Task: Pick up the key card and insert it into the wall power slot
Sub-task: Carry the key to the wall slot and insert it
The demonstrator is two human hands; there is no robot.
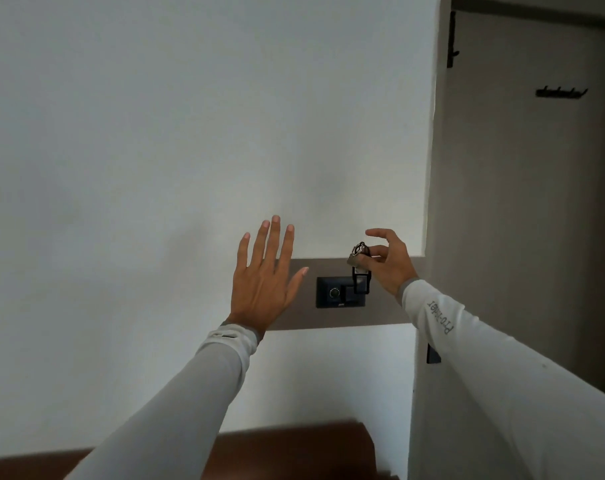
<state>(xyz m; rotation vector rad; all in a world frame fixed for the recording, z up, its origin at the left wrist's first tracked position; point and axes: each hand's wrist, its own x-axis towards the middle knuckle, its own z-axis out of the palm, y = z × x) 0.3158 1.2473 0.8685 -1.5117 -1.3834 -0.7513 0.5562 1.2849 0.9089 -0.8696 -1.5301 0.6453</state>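
- White wall (155, 133) fills most of the view, crossed low down by a grey-brown band (391, 306) that carries a dark switch panel (341, 292).
- Left of the switch panel, the left hand (263, 285) is raised with its back to the camera, fingers (275, 244) spread wide and straight, thumb pointing toward the panel; it has hold of nothing, and whether the palm touches the wall cannot be told.
- On the switch panel itself a round dial (334, 292) sits left of centre, with a darker rectangular part just right of it; the slot opening cannot be made out.
- Over the panel's upper right corner hangs the key card (360, 284), a small dark tag, its lower end overlapping the panel's face; whether it is in the slot cannot be told.
- Above the card a metal ring (358, 252) joins it to the right hand (387, 261); thumb and a finger are pinched together on the ring, so the card dangles below the fingertips, while the index finger (377, 233) arches free above.
- Both arms wear pale long sleeves (467, 341); the right one shows printed lettering.
- Right of the switch panel, past the wall's corner, a brown door (536, 202) carries a dark hook rack (561, 92).
- Below the panel, at the bottom edge, lies a brown rounded surface (294, 448).
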